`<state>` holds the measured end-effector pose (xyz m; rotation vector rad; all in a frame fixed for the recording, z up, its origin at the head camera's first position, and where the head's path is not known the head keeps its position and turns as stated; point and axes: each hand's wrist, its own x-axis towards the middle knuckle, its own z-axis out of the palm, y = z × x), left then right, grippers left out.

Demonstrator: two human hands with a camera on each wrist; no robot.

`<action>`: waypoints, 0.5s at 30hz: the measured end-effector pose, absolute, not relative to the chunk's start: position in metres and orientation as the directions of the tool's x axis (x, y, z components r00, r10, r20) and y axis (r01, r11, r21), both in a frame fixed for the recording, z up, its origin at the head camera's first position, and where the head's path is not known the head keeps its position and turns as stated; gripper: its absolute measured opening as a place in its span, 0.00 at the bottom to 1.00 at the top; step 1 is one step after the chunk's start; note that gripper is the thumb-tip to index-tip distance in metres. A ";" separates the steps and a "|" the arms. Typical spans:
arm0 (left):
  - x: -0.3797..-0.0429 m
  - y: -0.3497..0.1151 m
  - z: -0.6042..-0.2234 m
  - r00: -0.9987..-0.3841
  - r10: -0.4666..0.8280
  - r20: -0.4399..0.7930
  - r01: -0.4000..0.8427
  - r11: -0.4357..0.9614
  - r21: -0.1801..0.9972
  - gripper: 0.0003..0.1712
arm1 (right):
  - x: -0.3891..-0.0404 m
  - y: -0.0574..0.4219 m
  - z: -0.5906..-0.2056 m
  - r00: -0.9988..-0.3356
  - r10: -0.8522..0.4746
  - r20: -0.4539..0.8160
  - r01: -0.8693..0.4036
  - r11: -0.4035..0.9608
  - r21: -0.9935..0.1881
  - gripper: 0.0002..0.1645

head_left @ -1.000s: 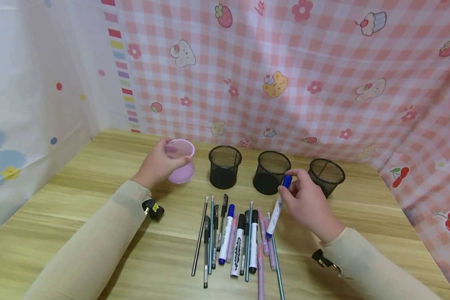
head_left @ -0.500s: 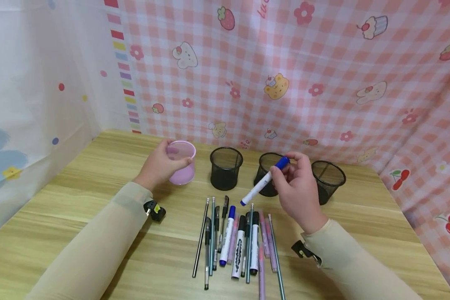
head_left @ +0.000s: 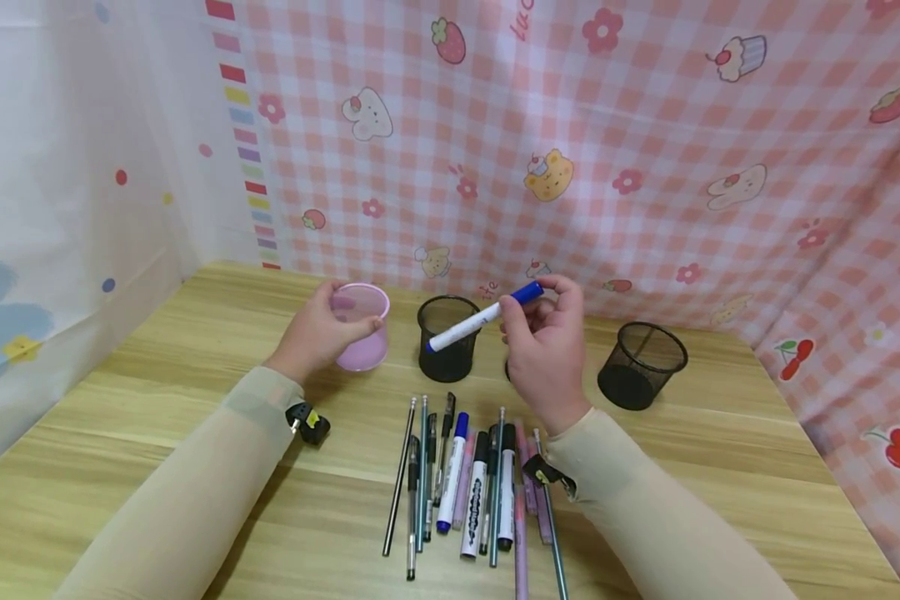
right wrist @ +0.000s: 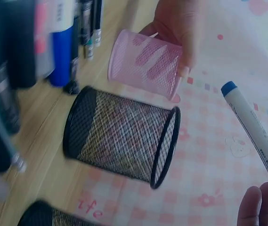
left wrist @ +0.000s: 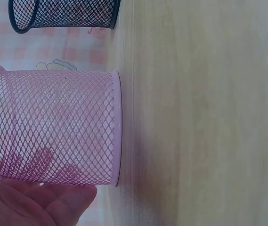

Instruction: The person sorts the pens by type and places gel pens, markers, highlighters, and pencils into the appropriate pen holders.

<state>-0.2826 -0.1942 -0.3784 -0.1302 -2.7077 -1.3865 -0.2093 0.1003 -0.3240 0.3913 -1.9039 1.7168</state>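
My left hand (head_left: 318, 332) grips a pink mesh pen cup (head_left: 365, 346) at the left end of a row of cups; its thumb lies at the rim. The left wrist view shows the pink cup (left wrist: 63, 127) standing on the table, fingers beneath it in that view. My right hand (head_left: 547, 350) pinches a white marker (head_left: 465, 327) by its blue cap, held slanting in the air with its blue end to the left. In the head view the marker overlaps a black mesh pen cup (head_left: 447, 364). The right hand mostly hides another black cup behind it.
A third black mesh cup (head_left: 633, 375) stands at the right. In front of the row lies a spread of pens, pencils and markers, including a blue-capped marker (head_left: 453, 475) and a black-capped marker (head_left: 507, 492). A checked cloth (head_left: 420, 150) hangs behind the table.
My right hand has lifted the white marker off the spread and carried it left and up, tilting it flatter. My left hand has stayed on the pink cup.
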 end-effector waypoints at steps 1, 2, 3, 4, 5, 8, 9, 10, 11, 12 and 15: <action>-0.283 -0.194 -0.378 -0.992 0.030 0.125 0.119 0.583 0.804 0.55 | -0.211 0.097 -0.324 -0.814 0.146 0.562 -0.546 0.137 -0.826 0.22; -0.283 -0.194 -0.378 -0.992 0.030 0.124 0.118 0.582 0.804 0.55 | -0.214 0.093 -0.325 -0.819 0.151 0.554 -0.540 0.125 -0.832 0.22; -0.283 -0.194 -0.378 -0.992 0.029 0.123 0.117 0.583 0.804 0.56 | -0.216 0.090 -0.325 -0.822 0.155 0.548 -0.536 0.116 -0.836 0.22; -0.282 -0.194 -0.378 -0.992 0.028 0.121 0.115 0.582 0.805 0.56 | -0.218 0.086 -0.325 -0.826 0.157 0.542 -0.531 0.107 -0.841 0.22; -0.282 -0.194 -0.378 -0.992 0.028 0.119 0.113 0.582 0.805 0.56 | -0.220 0.082 -0.326 -0.828 0.161 0.537 -0.528 0.100 -0.844 0.22; -0.282 -0.194 -0.378 -0.993 0.032 0.117 0.114 0.582 0.805 0.57 | -0.224 0.072 -0.327 -0.835 0.173 0.523 -0.519 0.073 -0.852 0.22; -0.282 -0.194 -0.378 -0.992 0.033 0.119 0.116 0.585 0.803 0.57 | -0.226 0.068 -0.327 -0.834 0.178 0.521 -0.519 0.063 -0.852 0.22; -0.282 -0.194 -0.378 -0.992 0.034 0.121 0.118 0.588 0.801 0.57 | -0.227 0.065 -0.327 -0.834 0.184 0.520 -0.518 0.059 -0.853 0.21; -0.282 -0.194 -0.378 -0.992 0.035 0.123 0.119 0.591 0.798 0.57 | -0.229 0.062 -0.328 -0.834 0.190 0.519 -0.519 0.055 -0.853 0.21; -0.282 -0.194 -0.378 -0.991 0.037 0.126 0.123 0.594 0.795 0.57 | -0.231 0.059 -0.328 -0.834 0.195 0.517 -0.517 0.053 -0.854 0.21; -0.282 -0.194 -0.378 -0.991 0.036 0.129 0.125 0.598 0.792 0.57 | -0.236 0.052 -0.330 -0.833 0.206 0.514 -0.514 0.059 -0.856 0.21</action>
